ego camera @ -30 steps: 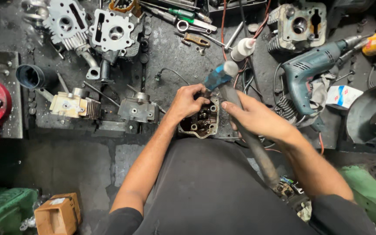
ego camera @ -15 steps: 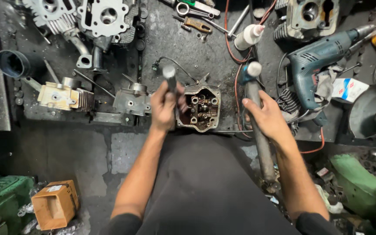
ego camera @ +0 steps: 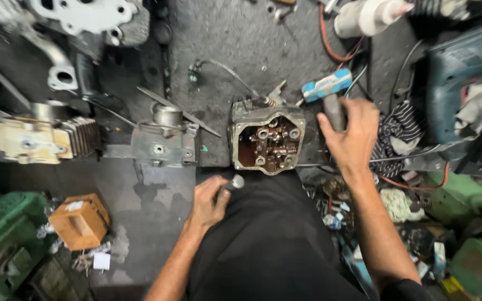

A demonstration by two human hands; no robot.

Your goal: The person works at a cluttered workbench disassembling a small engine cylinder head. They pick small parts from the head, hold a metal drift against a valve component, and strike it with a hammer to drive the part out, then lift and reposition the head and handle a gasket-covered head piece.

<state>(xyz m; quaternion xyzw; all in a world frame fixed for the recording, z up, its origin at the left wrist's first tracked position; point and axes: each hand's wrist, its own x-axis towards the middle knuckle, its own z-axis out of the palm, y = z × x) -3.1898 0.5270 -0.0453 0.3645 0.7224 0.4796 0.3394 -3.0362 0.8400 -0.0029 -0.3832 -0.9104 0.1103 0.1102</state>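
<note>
Near the middle of the head view, an engine cylinder head (ego camera: 268,140) sits open side up on the dark, grimy workbench (ego camera: 235,44), its rusty brown cavity showing valve springs and bolt holes at the corners, just beyond the person's black-clothed lap. Below and left of it, the left hand (ego camera: 210,200) is curled into a fist around a short metal-tipped tool (ego camera: 233,182), whose rounded silver end pokes up toward the head's near edge without touching it. To the right, the right hand (ego camera: 350,136) lies with fingers bent over a grey handle (ego camera: 334,111), just beside the head's right wall; whether it grips tightly I cannot tell. A blue and white tube-like piece (ego camera: 326,85) lies just beyond that hand. Left of the head stands a small grey engine casting (ego camera: 163,142), and further left a finned cylinder block (ego camera: 46,139). A blue-green power drill (ego camera: 464,67) rests far right, and an orange box (ego camera: 79,220) sits near left on the floor.
</note>
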